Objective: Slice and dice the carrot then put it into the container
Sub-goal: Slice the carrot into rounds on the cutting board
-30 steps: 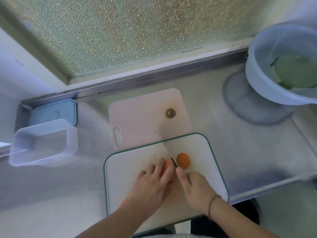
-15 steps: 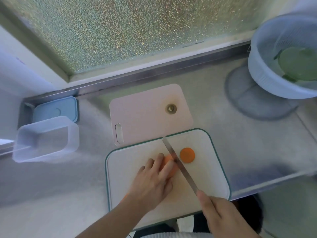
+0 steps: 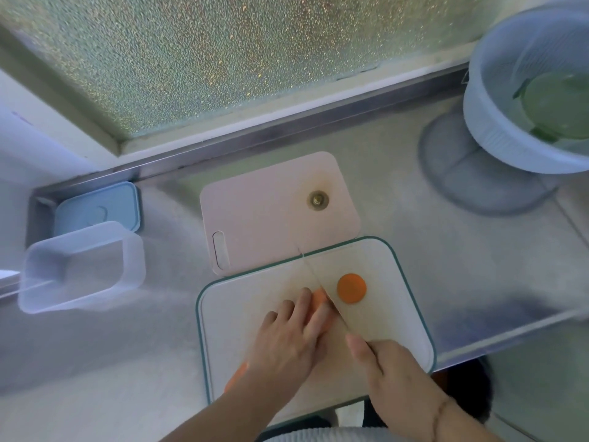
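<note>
Slicing carrot [image 3: 318,300], knife [image 3: 322,290] in right hand [image 3: 393,373]

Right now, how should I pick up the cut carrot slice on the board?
Pinch the slice by its round edge, coming from above on the right. It lies flat on the board, so there is no underside to catch, and the knife sits close on its left.

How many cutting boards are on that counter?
2. A white cutting board with a green rim lies nearest the person, under the carrot. A pink cutting board lies behind it, its near edge tucked underneath the white one.
</note>
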The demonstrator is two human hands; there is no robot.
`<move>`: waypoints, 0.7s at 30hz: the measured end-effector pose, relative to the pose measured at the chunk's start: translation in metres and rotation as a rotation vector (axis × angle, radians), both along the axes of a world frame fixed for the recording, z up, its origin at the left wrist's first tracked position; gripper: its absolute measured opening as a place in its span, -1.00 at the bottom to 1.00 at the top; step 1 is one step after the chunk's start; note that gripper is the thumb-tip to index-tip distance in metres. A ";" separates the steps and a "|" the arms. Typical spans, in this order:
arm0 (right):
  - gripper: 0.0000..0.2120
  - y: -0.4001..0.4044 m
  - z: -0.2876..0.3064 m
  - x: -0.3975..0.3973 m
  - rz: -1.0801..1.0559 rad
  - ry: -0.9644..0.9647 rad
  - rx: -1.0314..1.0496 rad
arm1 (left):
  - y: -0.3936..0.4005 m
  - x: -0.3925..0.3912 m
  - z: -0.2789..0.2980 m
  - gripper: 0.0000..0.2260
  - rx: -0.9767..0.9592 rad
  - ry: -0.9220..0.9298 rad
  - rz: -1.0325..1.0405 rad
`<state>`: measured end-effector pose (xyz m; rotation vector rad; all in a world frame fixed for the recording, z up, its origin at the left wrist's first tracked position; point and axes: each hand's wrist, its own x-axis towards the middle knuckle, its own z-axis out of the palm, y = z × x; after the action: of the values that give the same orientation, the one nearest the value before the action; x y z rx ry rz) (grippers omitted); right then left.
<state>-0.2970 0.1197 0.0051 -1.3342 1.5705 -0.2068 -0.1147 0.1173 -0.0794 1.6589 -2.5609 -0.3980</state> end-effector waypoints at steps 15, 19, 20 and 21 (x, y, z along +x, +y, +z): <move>-0.34 -0.010 -0.031 0.002 0.030 -0.016 0.047 | -0.003 -0.001 0.002 -0.56 0.041 0.018 0.009; -0.31 -0.015 -0.036 0.015 -0.022 -0.029 0.016 | -0.003 0.002 0.004 -0.56 0.065 0.038 0.014; -0.28 -0.016 -0.036 0.016 -0.026 -0.030 0.000 | -0.003 0.002 0.004 -0.55 0.075 0.047 0.022; -0.26 -0.018 -0.031 0.017 -0.035 -0.007 -0.009 | -0.004 0.002 0.006 -0.53 0.085 0.059 0.028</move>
<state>-0.2799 0.1014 -0.0261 -1.3123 1.5894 -0.2408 -0.1122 0.1133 -0.0735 1.6816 -2.5082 -0.5536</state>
